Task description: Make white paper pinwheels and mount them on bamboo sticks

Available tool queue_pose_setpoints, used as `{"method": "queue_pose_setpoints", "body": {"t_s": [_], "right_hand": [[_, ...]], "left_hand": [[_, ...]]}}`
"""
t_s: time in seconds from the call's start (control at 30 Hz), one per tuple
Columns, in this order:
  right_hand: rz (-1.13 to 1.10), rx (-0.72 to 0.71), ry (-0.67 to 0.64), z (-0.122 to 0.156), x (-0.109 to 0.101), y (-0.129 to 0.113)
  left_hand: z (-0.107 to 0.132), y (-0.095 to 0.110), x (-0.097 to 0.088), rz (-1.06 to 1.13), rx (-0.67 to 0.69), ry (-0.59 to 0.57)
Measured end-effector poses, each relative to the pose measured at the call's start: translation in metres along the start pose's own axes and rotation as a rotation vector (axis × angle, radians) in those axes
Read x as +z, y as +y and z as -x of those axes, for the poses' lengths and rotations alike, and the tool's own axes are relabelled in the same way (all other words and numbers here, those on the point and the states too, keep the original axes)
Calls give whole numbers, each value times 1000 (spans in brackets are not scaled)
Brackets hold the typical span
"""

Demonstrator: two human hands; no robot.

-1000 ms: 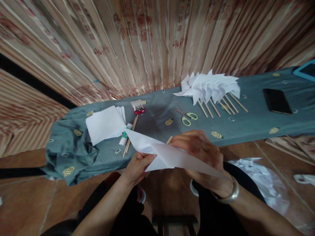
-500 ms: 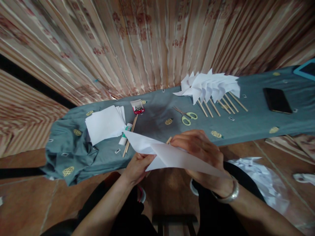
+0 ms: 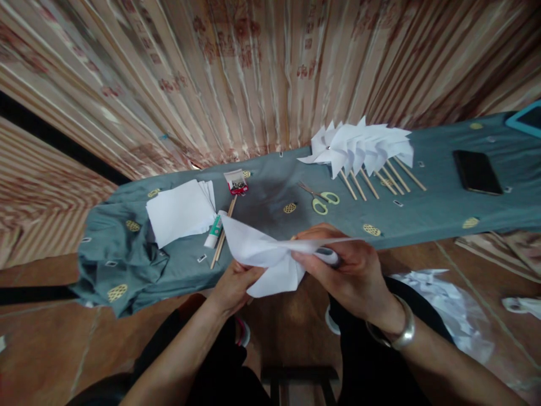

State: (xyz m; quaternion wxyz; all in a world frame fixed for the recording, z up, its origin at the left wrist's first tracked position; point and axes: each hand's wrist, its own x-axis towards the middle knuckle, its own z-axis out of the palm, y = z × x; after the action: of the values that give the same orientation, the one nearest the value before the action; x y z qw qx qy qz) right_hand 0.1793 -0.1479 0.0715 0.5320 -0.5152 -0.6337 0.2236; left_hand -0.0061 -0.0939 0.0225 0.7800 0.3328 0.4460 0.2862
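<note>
A white paper pinwheel (image 3: pixel 270 256) is held between both hands, above the near edge of the cloth-covered bench. My left hand (image 3: pixel 236 285) pinches its lower left blade between thumb and fingers. On the other side my right hand (image 3: pixel 349 270) is closed on the pinwheel near its middle, the thumb pressed on the folded paper. One blade points up to the left, and another stretches right across my right hand. Any stick behind the paper is mostly hidden.
On the bench (image 3: pixel 270 220) lie stacked paper sheets (image 3: pixel 180 213), a glue stick (image 3: pixel 215 229), wooden sticks (image 3: pixel 224 232), a small box of pins (image 3: pixel 236 183), scissors (image 3: pixel 320 200), several pinwheels (image 3: pixel 359 148) and a phone (image 3: pixel 477 172). A bag of white paper pieces (image 3: pixel 448 310) rests on the floor.
My right hand has turned, and its thumb now shows on the near face of the pinwheel. The long right blade has swung upward. My left hand keeps its pinch.
</note>
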Motion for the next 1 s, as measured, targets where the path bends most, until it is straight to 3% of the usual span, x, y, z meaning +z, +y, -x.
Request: {"method": "queue_pose_setpoints", "body": {"t_s": [0.2, 0.43, 0.67, 1.0], "right_hand": [[-379, 410, 33, -2, 7, 16], [-642, 681, 86, -8, 23, 40], [-676, 726, 118, -10, 35, 52], [-685, 748, 58, -12, 35, 58]], "left_hand": [[-1, 3, 2, -88, 69, -193], [-11, -9, -2, -75, 83, -97], [-21, -24, -13, -90, 170, -76], [-20, -19, -6, 3, 56, -31]]}}
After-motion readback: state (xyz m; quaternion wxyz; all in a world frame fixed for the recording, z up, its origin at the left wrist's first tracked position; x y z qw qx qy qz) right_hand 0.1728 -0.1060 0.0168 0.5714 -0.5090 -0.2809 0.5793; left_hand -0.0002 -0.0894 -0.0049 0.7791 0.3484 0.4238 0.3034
